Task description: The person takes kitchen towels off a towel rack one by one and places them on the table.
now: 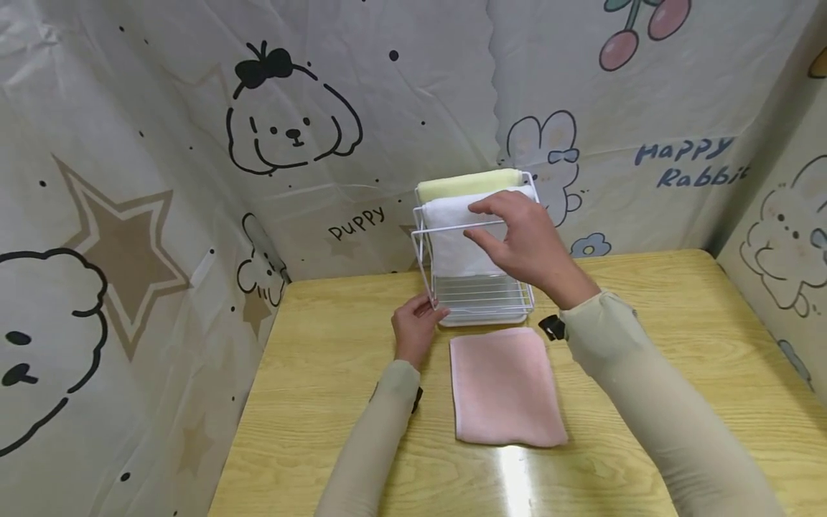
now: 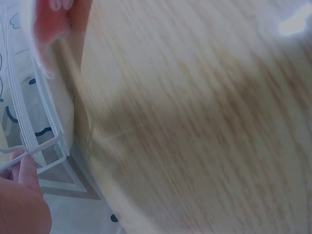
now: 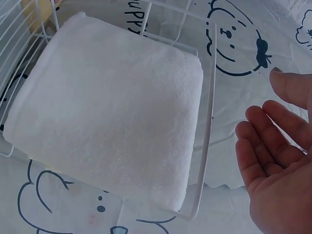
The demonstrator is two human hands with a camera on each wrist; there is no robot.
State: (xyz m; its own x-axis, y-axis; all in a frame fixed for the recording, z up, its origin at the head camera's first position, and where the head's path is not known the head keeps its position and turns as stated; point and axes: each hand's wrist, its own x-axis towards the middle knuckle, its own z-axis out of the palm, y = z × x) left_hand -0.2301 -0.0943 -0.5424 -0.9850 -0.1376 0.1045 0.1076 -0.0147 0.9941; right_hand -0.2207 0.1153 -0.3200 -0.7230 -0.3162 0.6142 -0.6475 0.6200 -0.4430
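A white wire rack (image 1: 481, 310) stands at the back of the table, with a white tray at its base. A folded white towel (image 1: 461, 248) stands upright in it, and a folded yellow towel (image 1: 468, 185) is behind that. My left hand (image 1: 415, 332) grips the rack's lower left corner; in the left wrist view its thumb and fingers pinch the wire (image 2: 46, 145). My right hand (image 1: 530, 240) is near the rack's top, thumb and fingers apart. The right wrist view shows this hand (image 3: 278, 156) holding nothing, beside the rack's wire frame (image 3: 208, 122) and the white towel (image 3: 112, 112).
A folded pink towel (image 1: 507, 388) lies flat on the wooden table (image 1: 323, 402) in front of the rack. Cloth walls (image 1: 413, 93) with cartoon drawings stand behind and at both sides, and the back one is close behind the rack.
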